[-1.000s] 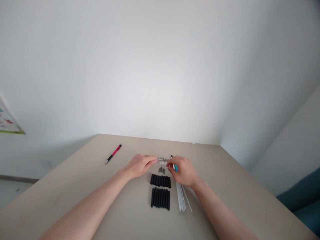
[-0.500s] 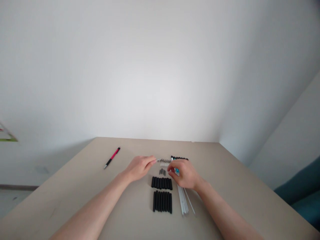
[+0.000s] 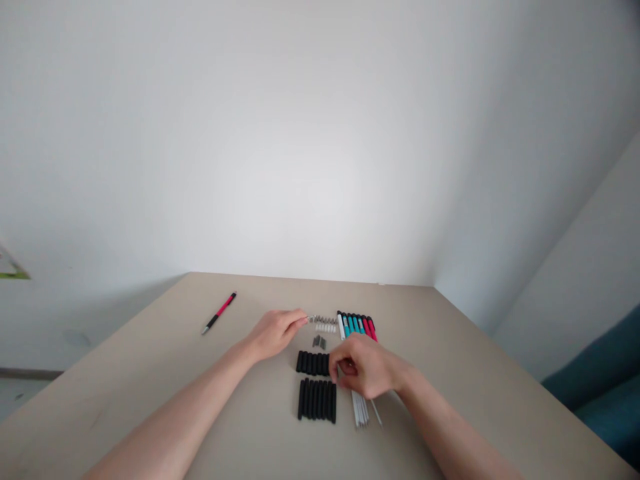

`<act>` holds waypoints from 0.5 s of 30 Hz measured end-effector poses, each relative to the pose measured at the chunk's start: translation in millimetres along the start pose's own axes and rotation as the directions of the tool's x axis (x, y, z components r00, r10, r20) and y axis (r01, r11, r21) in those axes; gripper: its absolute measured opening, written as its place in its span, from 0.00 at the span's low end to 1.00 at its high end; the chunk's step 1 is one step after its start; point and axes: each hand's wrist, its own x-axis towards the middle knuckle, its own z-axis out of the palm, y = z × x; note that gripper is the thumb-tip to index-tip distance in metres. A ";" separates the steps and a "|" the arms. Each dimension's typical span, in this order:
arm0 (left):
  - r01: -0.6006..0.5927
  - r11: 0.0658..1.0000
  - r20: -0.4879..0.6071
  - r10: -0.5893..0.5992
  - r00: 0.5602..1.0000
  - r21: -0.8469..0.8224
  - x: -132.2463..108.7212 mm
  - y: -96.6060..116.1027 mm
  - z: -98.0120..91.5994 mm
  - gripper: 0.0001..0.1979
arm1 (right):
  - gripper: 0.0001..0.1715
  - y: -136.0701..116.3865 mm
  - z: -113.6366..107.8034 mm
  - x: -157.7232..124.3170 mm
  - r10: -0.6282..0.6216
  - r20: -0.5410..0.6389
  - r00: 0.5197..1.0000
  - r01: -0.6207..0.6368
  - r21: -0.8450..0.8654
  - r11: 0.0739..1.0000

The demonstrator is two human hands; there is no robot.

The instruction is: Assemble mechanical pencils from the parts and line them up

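My left hand (image 3: 277,331) is closed in a pinch at the left end of a row of small metal springs (image 3: 326,320). A tiny silvery piece shows at its fingertips, too small to name. My right hand (image 3: 367,367) hovers at the right end of the upper row of black rubber pen grips (image 3: 313,363), partly covering it. Its fingers are curled, with thumb and forefinger apart and nothing visible between them. Just below lies a second row of longer black tubes (image 3: 317,400). Small white plastic pieces (image 3: 326,329) and grey metal pen tips (image 3: 319,343) lie between the hands.
White, teal and red pen barrels (image 3: 356,325) stand in a row beyond my right hand. Several thin white refills (image 3: 360,410) lie under and in front of it. A red and black pen (image 3: 220,312) rests at the left. A wall (image 3: 310,167) borders the table's far edge.
My right hand has moved down and slightly left, from beside the pen barrels to the upper black row, uncovering the barrels. My left hand keeps its pinch; the view has shifted slightly.
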 end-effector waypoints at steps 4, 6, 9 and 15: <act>0.052 0.998 -0.059 -0.053 0.997 -0.022 1.4 4.4 2.5 0.16 | 0.16 -7.8 4.1 -4.0 -0.005 0.013 1.000 0.005 0.019 1.000; 0.088 0.996 -0.111 -0.091 0.990 -0.033 4.2 7.8 2.4 0.16 | 0.17 -11.2 4.7 -4.5 -0.007 0.000 1.000 0.007 0.017 1.000; 0.149 0.987 -0.147 -0.155 0.977 -0.053 9.3 12.3 2.2 0.16 | 0.17 -13.3 5.4 -4.3 -0.014 -0.007 1.000 0.014 -0.001 1.000; 0.254 0.952 -0.249 -0.292 0.923 -0.173 6.6 18.5 9.3 0.16 | 0.13 -9.6 7.8 -4.6 -0.006 0.021 1.000 0.006 0.009 1.000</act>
